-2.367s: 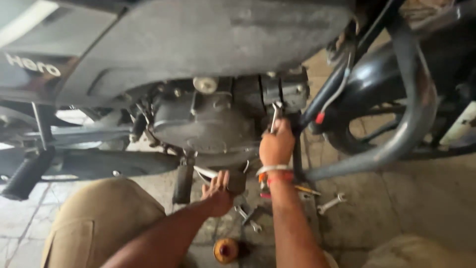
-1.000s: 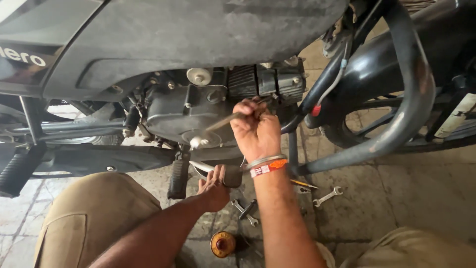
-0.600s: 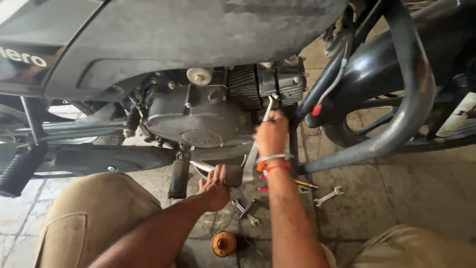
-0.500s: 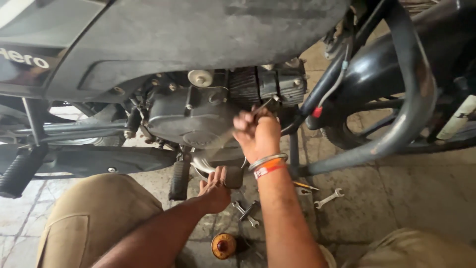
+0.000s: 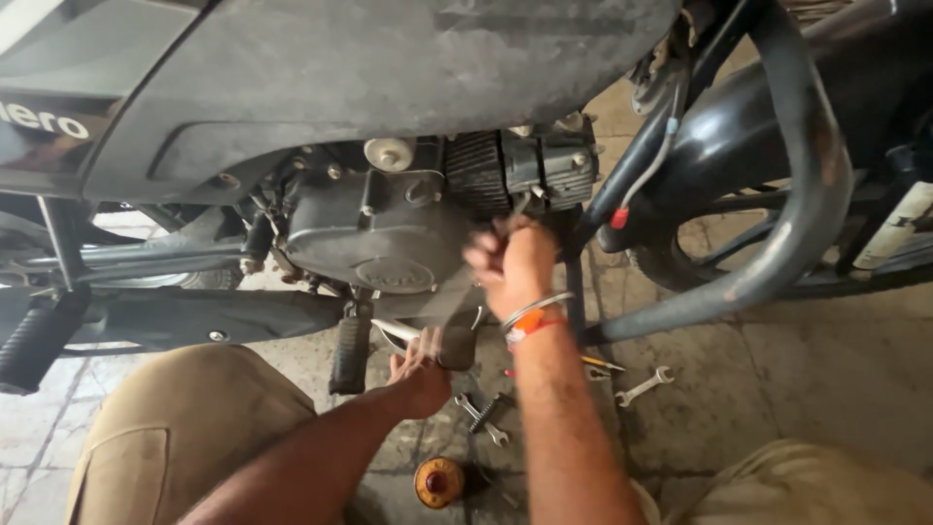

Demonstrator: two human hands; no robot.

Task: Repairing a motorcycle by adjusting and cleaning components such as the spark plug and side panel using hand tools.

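I am crouched beside a dark motorcycle, looking at its engine (image 5: 374, 238). My right hand (image 5: 513, 267) is closed around a slim metal wrench (image 5: 518, 207) whose upper end sits against the finned cylinder (image 5: 530, 170). A metal bangle and an orange band circle that wrist. My left hand (image 5: 420, 367) reaches under the engine and rests against a black part (image 5: 457, 345) hanging there, fingers bent against it; a chrome lever (image 5: 394, 331) pokes out beside it.
Wrenches lie on the tiled floor: a pair (image 5: 483, 418) under the engine and one (image 5: 643, 385) to the right. A small orange-capped tin (image 5: 439, 481) stands near my arms. A black crash-guard tube (image 5: 777, 233) curves at right; a footpeg (image 5: 350, 350) hangs left.
My right hand has been swinging the wrench back and forth at the cylinder, up, down and up again. My left hand has stayed under the engine.
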